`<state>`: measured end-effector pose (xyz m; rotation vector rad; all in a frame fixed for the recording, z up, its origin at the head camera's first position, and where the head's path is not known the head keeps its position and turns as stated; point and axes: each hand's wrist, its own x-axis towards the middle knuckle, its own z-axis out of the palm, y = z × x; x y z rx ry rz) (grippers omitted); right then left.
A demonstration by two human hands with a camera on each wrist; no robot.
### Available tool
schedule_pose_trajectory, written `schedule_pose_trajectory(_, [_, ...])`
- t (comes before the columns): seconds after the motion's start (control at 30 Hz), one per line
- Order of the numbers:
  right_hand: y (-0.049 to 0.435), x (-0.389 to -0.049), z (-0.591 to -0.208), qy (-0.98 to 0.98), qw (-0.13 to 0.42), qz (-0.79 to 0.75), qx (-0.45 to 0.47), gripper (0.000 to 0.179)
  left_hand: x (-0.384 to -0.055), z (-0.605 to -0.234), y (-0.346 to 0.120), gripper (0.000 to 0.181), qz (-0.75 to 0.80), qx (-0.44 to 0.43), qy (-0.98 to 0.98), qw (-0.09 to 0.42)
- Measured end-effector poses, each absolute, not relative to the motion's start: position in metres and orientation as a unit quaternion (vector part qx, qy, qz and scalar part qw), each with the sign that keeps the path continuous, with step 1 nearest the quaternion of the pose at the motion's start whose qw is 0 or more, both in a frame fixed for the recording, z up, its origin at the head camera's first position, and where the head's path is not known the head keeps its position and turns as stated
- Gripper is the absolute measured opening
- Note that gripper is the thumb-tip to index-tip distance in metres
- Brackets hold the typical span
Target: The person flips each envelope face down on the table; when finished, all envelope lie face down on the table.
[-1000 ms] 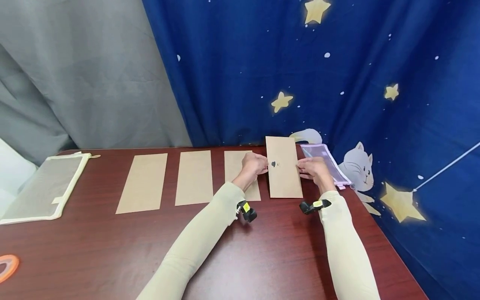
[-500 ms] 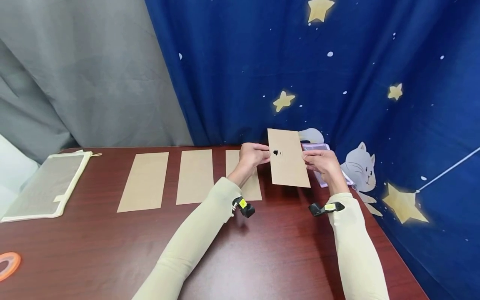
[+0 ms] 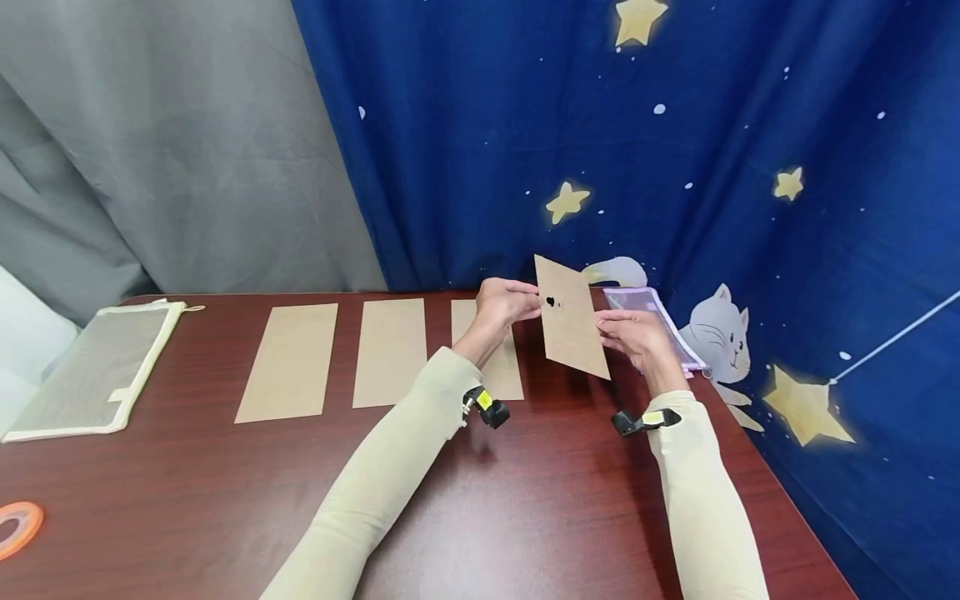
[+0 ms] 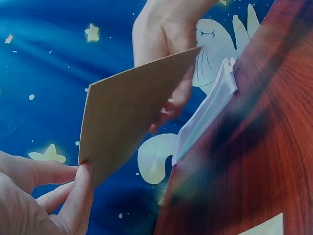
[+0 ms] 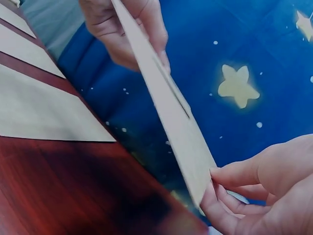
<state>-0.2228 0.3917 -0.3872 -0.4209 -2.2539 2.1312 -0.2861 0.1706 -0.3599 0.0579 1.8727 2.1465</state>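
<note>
A brown kraft paper card with a small black print is held up off the table, tilted, its lower right corner toward me. My left hand pinches its left edge between thumb and fingers, which the left wrist view shows closely on the card. At the opposite edge my right hand pinches it too; the right wrist view shows thumb and fingers at the card's edge. Three plain brown sheets lie in a row to the left: a far one, a middle one, and one partly hidden by my left hand.
A lilac-edged mesh pouch lies at the table's right edge, behind my right hand. A white-edged mesh pouch lies at the far left. An orange ring is cut off by the left frame border. Curtains hang behind the table.
Both hands have lifted the card from near the table and tilted it. In the last half second its right side has swung, so it appears narrower, and my right hand has shifted slightly left.
</note>
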Motion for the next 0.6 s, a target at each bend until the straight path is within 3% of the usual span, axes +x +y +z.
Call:
schedule_pose_trajectory(0.33, [0.383,-0.224,-0.408,-0.646,-0.048,0.753,-0.111,0.022,-0.281,-0.339,0.174,0.006,0.636,0.042,0.766,0.08])
schedule_pose_trajectory(0.47, [0.381,-0.222,-0.403,-0.677,-0.02,0.727,-0.114,0.029,-0.28,-0.338,0.174,0.005,0.598,0.053,0.798,0.055])
schedule_pose_trajectory(0.6, [0.364,-0.215,-0.384,-0.764,0.063,0.631,-0.12,0.029,-0.282,-0.338,0.174,0.005,0.587,0.055,0.807,0.035])
